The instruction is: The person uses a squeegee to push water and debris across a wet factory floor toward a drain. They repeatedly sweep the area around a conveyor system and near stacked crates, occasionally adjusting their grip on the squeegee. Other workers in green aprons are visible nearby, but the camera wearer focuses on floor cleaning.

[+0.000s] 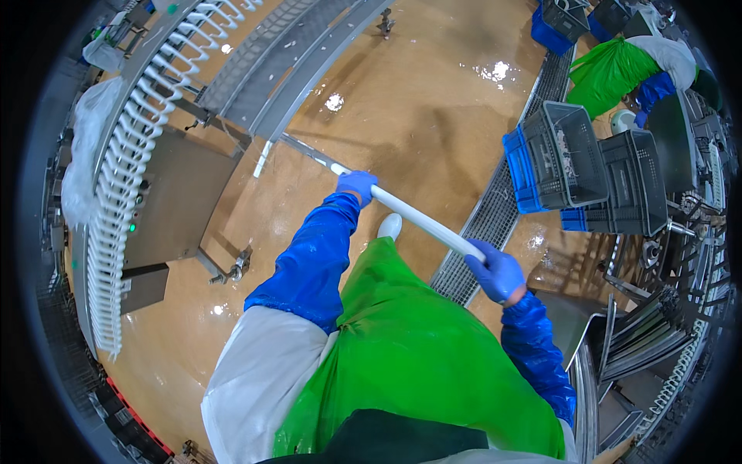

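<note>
A long pole (426, 223) slants across the picture in front of my green apron (417, 359). It is white along the part near me and greyish towards its far end. My left hand (357, 185), in a blue glove, is closed around the pole midway. Around its near end wraps my right hand (495, 271), gloved the same way. A narrow white strip (263, 159) lies close to the far end, by the conveyor; whether it joins the pole I cannot tell. One white boot (390, 226) shows below the pole on the wet tan floor (400, 139).
On the left stands a conveyor with white looped bars (136, 127), beside a grey belt conveyor (266, 75). A metal floor grate (484, 226) runs along the right. Grey crates (574, 156) stand on blue ones beyond it. A person in a green apron (614, 69) bends nearby.
</note>
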A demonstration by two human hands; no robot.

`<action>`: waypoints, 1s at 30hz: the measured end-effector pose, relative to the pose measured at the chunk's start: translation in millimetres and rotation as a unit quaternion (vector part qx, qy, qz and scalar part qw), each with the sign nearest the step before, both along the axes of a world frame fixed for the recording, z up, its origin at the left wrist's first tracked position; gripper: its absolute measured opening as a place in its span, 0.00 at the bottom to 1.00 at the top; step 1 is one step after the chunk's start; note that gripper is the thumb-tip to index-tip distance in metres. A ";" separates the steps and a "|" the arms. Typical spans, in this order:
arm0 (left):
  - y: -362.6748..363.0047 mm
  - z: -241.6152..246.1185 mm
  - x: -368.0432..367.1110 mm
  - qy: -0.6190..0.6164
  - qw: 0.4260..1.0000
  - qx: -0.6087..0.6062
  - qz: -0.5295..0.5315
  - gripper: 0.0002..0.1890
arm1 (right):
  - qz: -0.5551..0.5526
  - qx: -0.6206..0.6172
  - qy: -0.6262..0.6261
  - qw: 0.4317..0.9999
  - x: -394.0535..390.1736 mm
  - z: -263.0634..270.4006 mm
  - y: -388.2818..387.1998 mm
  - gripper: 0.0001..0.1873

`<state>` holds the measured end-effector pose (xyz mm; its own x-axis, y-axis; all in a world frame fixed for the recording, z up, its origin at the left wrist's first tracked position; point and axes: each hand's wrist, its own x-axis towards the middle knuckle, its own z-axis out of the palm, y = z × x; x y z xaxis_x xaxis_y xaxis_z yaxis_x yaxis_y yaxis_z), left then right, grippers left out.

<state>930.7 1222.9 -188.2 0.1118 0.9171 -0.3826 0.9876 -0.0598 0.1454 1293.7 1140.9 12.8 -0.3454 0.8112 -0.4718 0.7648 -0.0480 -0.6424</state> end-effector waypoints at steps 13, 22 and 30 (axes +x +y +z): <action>191.4 -123.6 -124.3 -0.044 0.972 0.110 0.203 0.33 | -0.004 -0.043 0.057 0.997 -155.3 -89.6 205.3 0.28; 229.3 -79.6 -9.5 -0.072 0.997 0.017 -0.011 0.22 | -0.249 0.035 0.093 0.963 -54.3 -87.4 186.4 0.18; 165.6 17.3 219.9 -0.226 0.935 0.060 -0.268 0.09 | -0.467 0.244 0.159 0.835 127.4 14.0 74.2 0.09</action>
